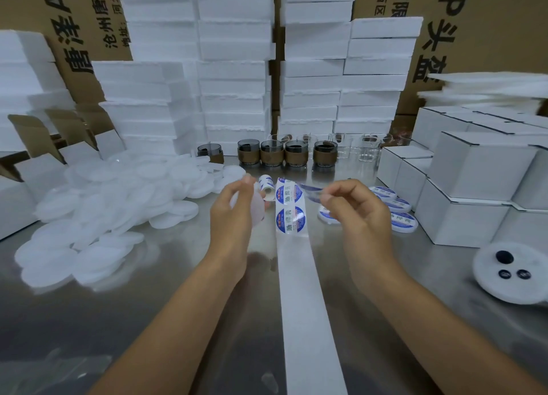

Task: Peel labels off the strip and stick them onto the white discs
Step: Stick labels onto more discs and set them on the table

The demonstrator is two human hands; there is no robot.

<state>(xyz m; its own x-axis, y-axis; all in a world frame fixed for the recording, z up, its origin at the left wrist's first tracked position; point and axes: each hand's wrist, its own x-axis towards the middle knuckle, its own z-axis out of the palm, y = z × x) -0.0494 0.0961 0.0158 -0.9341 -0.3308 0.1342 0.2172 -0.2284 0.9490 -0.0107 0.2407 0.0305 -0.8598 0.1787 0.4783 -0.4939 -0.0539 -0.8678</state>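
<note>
Strip: one white backing strip [305,305] runs up the desk [148,320], cut off at the bottom edge; two blue labels [290,219] sit at its far end.
Left hand [237,211]: curled round one blank disc [256,209], partly hidden by fingers.
Right hand [355,214]: pinches one peeled label [311,191], blurred, just right of the strip.
Roll [266,187]: one, partly behind the left hand.
Labelled discs [403,221]: at least four, one half hidden by the right hand.
Disc heap [118,202]: left, uncountable.
Cups [296,156]: five, dark, in a far row.

White disc [257,206] raised, blue label [311,190] peeled beside strip [299,276].
</note>
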